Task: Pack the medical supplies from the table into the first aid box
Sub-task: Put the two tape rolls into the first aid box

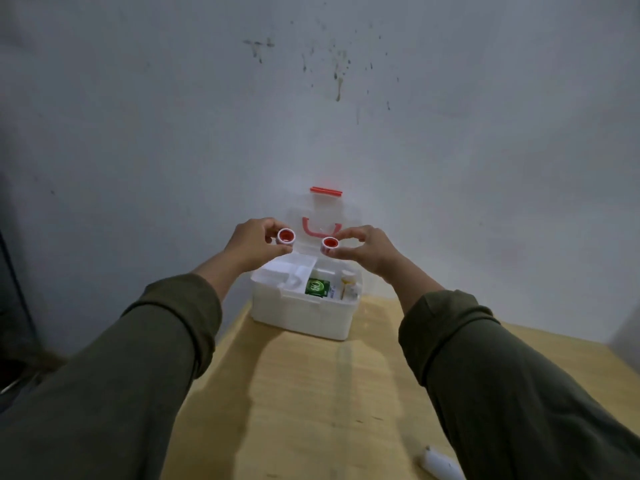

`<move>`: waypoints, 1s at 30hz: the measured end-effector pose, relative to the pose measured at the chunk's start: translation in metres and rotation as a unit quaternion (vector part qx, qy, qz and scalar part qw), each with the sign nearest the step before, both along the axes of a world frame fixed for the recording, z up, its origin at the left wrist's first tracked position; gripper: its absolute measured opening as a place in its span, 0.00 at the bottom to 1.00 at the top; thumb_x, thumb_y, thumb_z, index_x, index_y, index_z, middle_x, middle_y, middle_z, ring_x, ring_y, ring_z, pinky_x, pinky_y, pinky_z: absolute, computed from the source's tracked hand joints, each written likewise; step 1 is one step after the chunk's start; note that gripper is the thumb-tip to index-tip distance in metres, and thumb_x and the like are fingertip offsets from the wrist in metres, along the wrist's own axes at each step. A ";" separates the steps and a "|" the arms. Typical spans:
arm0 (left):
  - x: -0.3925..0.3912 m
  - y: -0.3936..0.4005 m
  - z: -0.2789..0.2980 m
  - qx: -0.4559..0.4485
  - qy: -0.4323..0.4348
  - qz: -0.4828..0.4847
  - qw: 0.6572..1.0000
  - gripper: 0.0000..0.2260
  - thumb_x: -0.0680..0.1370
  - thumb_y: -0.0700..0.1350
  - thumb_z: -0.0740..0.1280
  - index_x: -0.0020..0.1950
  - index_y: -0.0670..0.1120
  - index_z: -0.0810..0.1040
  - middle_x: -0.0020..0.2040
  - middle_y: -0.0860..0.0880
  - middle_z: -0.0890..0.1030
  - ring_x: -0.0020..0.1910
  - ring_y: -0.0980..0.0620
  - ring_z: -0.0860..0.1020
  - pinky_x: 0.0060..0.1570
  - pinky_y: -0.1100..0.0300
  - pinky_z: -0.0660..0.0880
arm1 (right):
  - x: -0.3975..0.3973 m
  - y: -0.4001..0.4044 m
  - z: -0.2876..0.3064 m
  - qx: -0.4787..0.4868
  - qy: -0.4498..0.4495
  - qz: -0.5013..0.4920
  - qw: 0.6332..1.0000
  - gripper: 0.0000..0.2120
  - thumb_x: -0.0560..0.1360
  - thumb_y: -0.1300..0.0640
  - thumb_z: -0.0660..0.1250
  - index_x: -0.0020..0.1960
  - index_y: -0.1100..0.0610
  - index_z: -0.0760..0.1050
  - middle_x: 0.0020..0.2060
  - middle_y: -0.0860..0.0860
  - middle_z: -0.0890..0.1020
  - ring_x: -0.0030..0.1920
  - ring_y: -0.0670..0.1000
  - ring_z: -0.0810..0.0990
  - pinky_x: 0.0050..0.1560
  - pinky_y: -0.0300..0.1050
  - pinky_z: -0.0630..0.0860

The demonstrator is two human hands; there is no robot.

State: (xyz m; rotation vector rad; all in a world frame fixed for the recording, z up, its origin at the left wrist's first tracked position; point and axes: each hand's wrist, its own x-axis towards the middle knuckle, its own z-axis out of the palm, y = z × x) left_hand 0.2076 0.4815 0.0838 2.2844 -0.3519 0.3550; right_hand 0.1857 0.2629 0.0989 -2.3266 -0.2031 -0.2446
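The white first aid box [304, 315] stands open at the far end of the wooden table [311, 393], its clear lid [348, 211] with a red latch leaning back against the wall. Inside I see a green packet [316, 286], a small bottle [347, 282] and white items. My left hand [254, 242] pinches a small red-cored tape roll [286, 236] above the box's left side. My right hand [367, 249] pinches a second red-cored tape roll [329, 244] above the right side.
A white object [440, 465] lies on the table near its front right edge, partly cut off by my right sleeve. A stained grey wall rises directly behind the box. Dark floor and objects sit left of the table.
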 end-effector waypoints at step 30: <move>0.083 0.028 -0.052 0.133 0.038 -0.040 0.990 0.21 0.70 0.54 0.73 0.61 0.51 0.79 0.65 0.49 0.73 0.65 0.47 0.67 0.63 0.52 0.66 | 0.088 0.062 -0.044 -0.139 0.033 0.027 0.989 0.15 0.68 0.49 0.74 0.53 0.51 0.82 0.55 0.49 0.81 0.57 0.55 0.74 0.65 0.59 0.66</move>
